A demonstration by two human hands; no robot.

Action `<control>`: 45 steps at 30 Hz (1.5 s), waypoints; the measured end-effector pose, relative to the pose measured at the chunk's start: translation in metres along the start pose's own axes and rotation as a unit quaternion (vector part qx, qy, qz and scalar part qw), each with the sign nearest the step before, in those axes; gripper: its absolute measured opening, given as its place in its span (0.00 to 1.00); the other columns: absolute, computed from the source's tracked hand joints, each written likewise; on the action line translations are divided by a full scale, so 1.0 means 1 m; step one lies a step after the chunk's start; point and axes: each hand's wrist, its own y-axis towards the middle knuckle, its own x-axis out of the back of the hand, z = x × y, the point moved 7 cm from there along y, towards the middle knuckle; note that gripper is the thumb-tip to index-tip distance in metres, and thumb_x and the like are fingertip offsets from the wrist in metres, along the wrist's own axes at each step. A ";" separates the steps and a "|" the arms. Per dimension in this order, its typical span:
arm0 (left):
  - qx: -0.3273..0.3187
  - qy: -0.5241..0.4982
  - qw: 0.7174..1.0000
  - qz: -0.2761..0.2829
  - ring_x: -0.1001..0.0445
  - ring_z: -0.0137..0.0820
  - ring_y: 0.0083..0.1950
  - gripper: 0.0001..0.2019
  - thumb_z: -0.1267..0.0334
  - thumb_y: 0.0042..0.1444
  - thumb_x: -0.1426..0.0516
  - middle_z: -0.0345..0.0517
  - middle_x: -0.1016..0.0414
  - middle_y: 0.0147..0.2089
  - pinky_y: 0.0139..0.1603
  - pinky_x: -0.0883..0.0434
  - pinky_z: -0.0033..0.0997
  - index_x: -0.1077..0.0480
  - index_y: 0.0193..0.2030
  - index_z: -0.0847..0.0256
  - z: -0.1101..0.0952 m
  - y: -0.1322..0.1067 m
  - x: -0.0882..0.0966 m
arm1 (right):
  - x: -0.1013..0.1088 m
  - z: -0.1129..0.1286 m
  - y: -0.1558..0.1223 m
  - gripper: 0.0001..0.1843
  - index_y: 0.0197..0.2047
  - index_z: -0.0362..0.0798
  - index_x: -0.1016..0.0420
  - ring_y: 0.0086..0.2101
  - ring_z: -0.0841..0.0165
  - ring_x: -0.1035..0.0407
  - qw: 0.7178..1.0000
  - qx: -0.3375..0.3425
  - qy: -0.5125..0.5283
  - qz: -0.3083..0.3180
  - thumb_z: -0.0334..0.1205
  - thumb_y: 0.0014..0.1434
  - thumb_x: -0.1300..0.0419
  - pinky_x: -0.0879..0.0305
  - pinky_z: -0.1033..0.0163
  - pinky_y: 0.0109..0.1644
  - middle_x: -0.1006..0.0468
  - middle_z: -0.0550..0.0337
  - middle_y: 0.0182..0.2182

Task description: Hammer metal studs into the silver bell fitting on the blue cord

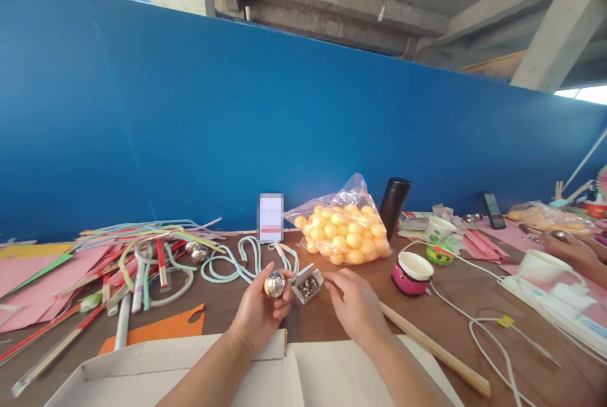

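My left hand (265, 306) is closed around an orange ball studded with silver thumbtacks (275, 284), the silver side facing up. Just right of it stands a small open white box (300, 281), holding many shiny silver thumbtacks (309, 287). My right hand (358, 306) is at the box's right side, thumb and fingertips drawn together; whatever may be between them is too small to make out. Behind the box lies a clear plastic bag of orange ping-pong balls (346, 233). Silver-covered balls (199, 254) sit among tubes on the left.
White cardboard (332, 372) lies under my forearms, a wooden stick (436, 350) to its right. A pink cup (412, 273), black bottle (394, 205), white cable (455, 303) and propped phone (270, 217) stand around. Another person's hand (569, 249) works at far right. A blue partition (284, 110) rises behind.
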 end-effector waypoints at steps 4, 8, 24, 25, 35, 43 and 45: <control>-0.005 0.014 1.000 -0.002 0.48 0.20 0.19 0.17 0.53 0.57 0.47 0.40 0.38 0.20 0.16 0.51 0.20 0.29 0.35 0.68 0.001 0.002 0.000 | -0.010 0.013 0.008 0.13 0.42 0.52 0.25 0.39 0.66 0.31 1.000 0.020 0.001 0.000 0.35 0.62 0.50 0.40 0.66 0.43 0.24 0.59 0.35; -0.007 0.017 1.000 -0.007 0.48 0.20 0.18 0.17 0.52 0.56 0.47 0.40 0.37 0.20 0.16 0.51 0.21 0.29 0.34 0.68 0.000 0.002 -0.001 | -0.024 0.021 0.016 0.11 0.34 0.52 0.23 0.36 0.67 0.32 0.999 0.027 -0.013 0.037 0.36 0.60 0.48 0.41 0.66 0.38 0.26 0.60 0.31; -0.013 0.018 1.000 -0.022 0.47 0.20 0.18 0.17 0.53 0.55 0.45 0.40 0.37 0.19 0.16 0.51 0.21 0.29 0.34 0.68 0.000 0.002 0.000 | -0.047 0.009 0.017 0.09 0.29 0.52 0.25 0.32 0.69 0.30 0.994 -0.055 -0.016 0.090 0.41 0.57 0.45 0.46 0.67 0.29 0.26 0.61 0.32; -0.011 0.018 1.000 -0.023 0.47 0.20 0.18 0.17 0.53 0.55 0.45 0.40 0.37 0.19 0.16 0.51 0.21 0.29 0.34 0.68 -0.001 0.002 -0.001 | -0.048 0.009 0.016 0.09 0.29 0.52 0.25 0.31 0.69 0.30 0.994 -0.056 -0.014 0.088 0.40 0.57 0.46 0.46 0.67 0.29 0.26 0.62 0.32; -0.012 0.015 0.999 -0.034 0.45 0.20 0.19 0.17 0.52 0.55 0.46 0.40 0.36 0.20 0.16 0.50 0.20 0.29 0.35 0.68 0.002 0.004 0.004 | -0.025 0.014 0.018 0.08 0.31 0.49 0.29 0.28 0.69 0.30 0.978 -0.071 0.197 -0.015 0.41 0.58 0.46 0.36 0.65 0.32 0.25 0.60 0.30; -0.017 0.021 0.998 -0.049 0.40 0.21 0.21 0.17 0.53 0.56 0.46 0.45 0.31 0.27 0.17 0.41 0.19 0.29 0.40 0.69 -0.001 0.002 0.000 | -0.028 0.016 0.003 0.15 0.32 0.44 0.29 0.23 0.70 0.30 0.825 -0.180 0.535 0.036 0.48 0.53 0.39 0.34 0.68 0.24 0.24 0.58 0.22; -0.016 0.026 0.999 -0.043 0.37 0.22 0.23 0.17 0.54 0.56 0.45 0.47 0.29 0.30 0.19 0.37 0.20 0.30 0.42 0.68 -0.001 0.001 -0.003 | -0.027 0.018 0.001 0.14 0.31 0.44 0.30 0.21 0.73 0.32 0.798 -0.192 0.570 0.036 0.47 0.52 0.37 0.35 0.70 0.25 0.24 0.59 0.22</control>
